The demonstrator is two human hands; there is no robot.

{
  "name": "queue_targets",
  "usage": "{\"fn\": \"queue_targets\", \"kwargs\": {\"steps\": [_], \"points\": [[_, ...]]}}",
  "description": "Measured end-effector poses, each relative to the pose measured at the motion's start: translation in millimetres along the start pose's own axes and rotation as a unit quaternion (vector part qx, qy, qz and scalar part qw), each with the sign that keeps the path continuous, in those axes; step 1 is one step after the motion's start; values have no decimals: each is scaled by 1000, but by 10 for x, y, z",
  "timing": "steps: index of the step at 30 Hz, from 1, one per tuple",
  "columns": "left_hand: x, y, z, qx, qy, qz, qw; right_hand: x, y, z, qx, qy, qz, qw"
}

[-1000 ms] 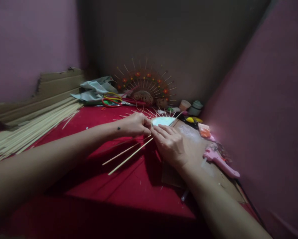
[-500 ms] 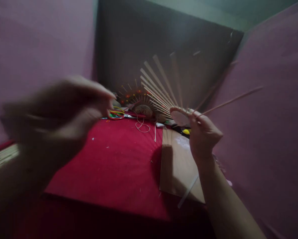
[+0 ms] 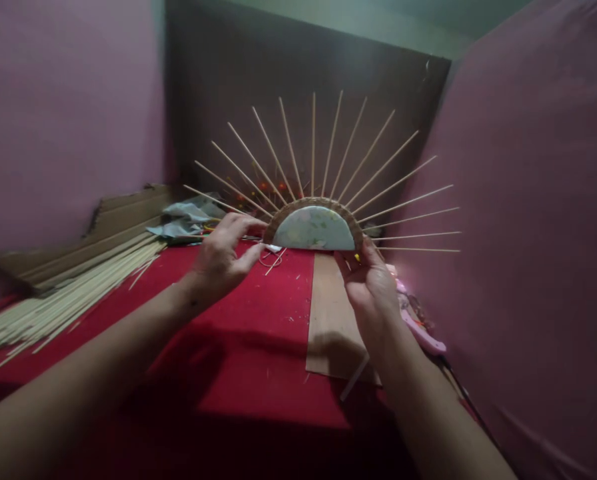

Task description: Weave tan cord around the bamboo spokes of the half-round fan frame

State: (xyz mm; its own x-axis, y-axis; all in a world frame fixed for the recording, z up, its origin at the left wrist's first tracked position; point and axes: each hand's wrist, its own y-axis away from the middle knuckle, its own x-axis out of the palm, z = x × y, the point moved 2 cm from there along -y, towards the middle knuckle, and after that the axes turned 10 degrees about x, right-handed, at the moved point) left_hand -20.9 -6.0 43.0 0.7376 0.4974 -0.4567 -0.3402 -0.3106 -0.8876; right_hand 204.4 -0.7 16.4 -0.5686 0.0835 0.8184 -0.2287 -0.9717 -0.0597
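Note:
In the head view a half-round sunburst piece (image 3: 313, 228) is held up, flat side down. It has a pale face with faint floral marks and a woven-looking brown rim (image 3: 312, 201). Several thin wooden sticks (image 3: 313, 143) fan out from that rim. My right hand (image 3: 373, 283) grips its lower right corner, thumb in front and fingers underneath. At the lower left corner, my left hand (image 3: 223, 253) has its thumb and fingers around the end of the rim; the exact contact is hard to make out.
Loose thin sticks (image 3: 78, 287) lie in a bundle at left beside cardboard (image 3: 123, 223) and a plastic bag (image 3: 191, 213). A wooden board (image 3: 323, 320) rests on the red cloth (image 3: 258, 360). A pink-handled tool (image 3: 423, 333) lies at right. Pink walls flank both sides.
The sunburst piece has turned to face me squarely and moved left toward the middle. My left hand has come from the left to its left corner. My right hand keeps its grip.

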Motion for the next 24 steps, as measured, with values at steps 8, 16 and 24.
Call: {"fn": "queue_targets", "kwargs": {"steps": [8, 16, 24], "points": [[320, 111, -139, 50, 1, 61, 997, -395, 49, -637, 195, -2, -102, 976], [939, 49, -95, -5, 123, 242, 962, -434, 113, -754, 205, 29, -103, 973], [1248, -8, 54, 73, 90, 280, 953, -405, 125, -751, 227, 39, -139, 963]]}}
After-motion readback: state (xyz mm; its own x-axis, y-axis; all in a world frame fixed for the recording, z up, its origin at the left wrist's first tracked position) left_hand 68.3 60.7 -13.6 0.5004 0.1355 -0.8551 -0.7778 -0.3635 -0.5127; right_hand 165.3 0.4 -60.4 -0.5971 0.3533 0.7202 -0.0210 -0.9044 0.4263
